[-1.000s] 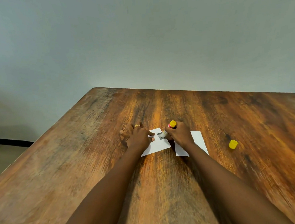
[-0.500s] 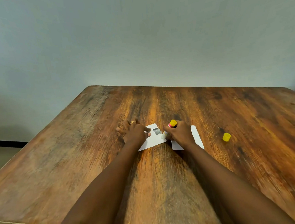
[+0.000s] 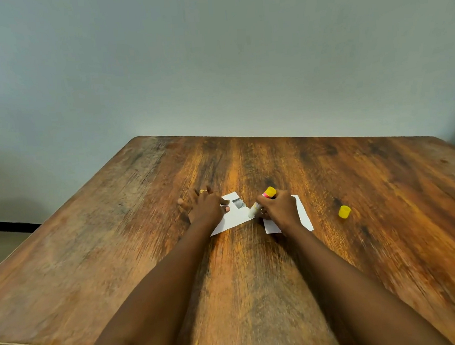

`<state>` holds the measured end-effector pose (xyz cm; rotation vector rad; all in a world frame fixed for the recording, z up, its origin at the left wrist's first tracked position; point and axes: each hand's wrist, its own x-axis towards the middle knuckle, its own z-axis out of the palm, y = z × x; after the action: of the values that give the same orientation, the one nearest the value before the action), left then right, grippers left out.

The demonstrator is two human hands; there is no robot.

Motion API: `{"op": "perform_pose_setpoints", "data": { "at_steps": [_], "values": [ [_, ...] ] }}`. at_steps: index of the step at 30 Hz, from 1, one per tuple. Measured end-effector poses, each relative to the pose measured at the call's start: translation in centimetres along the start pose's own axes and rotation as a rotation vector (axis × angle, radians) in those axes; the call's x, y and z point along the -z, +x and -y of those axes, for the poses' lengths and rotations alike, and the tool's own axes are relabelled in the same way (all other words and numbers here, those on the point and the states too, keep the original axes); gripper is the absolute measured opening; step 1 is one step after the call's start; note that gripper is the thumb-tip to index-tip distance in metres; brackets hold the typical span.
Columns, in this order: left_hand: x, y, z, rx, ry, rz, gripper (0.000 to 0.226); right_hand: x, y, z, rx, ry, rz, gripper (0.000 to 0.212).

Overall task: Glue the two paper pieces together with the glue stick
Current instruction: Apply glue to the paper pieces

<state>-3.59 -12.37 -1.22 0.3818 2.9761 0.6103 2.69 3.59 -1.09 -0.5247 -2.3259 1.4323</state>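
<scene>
Two white paper pieces lie side by side on the wooden table (image 3: 145, 247). The left paper (image 3: 234, 216) has a small grey printed patch near its far edge. My left hand (image 3: 206, 208), with a ring, presses flat on its left part, fingers spread. My right hand (image 3: 279, 209) grips the uncapped glue stick (image 3: 261, 202), yellow end up and tilted, its white tip touching the right edge of the left paper. The right paper (image 3: 303, 212) lies mostly under my right hand and wrist.
The yellow glue cap (image 3: 344, 212) lies on the table to the right of the papers. A plain grey wall rises behind the table's far edge. The table's near edge runs along the bottom, with floor visible at left.
The glue stick's tip has slid toward me along the left paper's right edge. My left hand stays pressed on the paper. The camera view shifted slightly.
</scene>
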Motion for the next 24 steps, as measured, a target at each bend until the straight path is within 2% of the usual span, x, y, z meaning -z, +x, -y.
{"op": "perform_pose_setpoints", "data": {
  "at_steps": [3,5,8,11,16,20,24],
  "values": [
    [0.1,-0.4,-0.1,0.015,0.032,-0.028,0.034,0.5,0.2,-0.7,-0.208,0.367,-0.089,0.013],
    [0.3,-0.8,-0.2,0.025,0.034,-0.049,0.037,1.0,0.3,-0.9,-0.285,0.508,-0.115,0.012],
    [0.4,-1.4,-0.4,0.022,0.06,-0.108,0.043,1.6,0.6,-0.8,-0.314,0.55,-0.126,0.013],
    [0.7,-2.0,-0.7,-0.012,0.193,-0.174,0.045,1.9,0.8,-0.7,-0.312,0.567,-0.117,0.012],
    [1.2,-2.3,-1.3,-0.023,0.165,-0.251,0.038,1.2,1.6,0.3,-0.203,0.478,-0.098,0.012],
    [1.1,-1.9,-1.4,-0.096,0.13,-0.137,0.034,-0.4,2.3,1.1,-0.073,0.217,-0.053,0.014],
    [0.6,-1.9,-1.5,-0.09,0.12,-0.075,0.034,-1.7,2.8,1.5,0.025,0.04,0.024,0.017]
  ]
}}
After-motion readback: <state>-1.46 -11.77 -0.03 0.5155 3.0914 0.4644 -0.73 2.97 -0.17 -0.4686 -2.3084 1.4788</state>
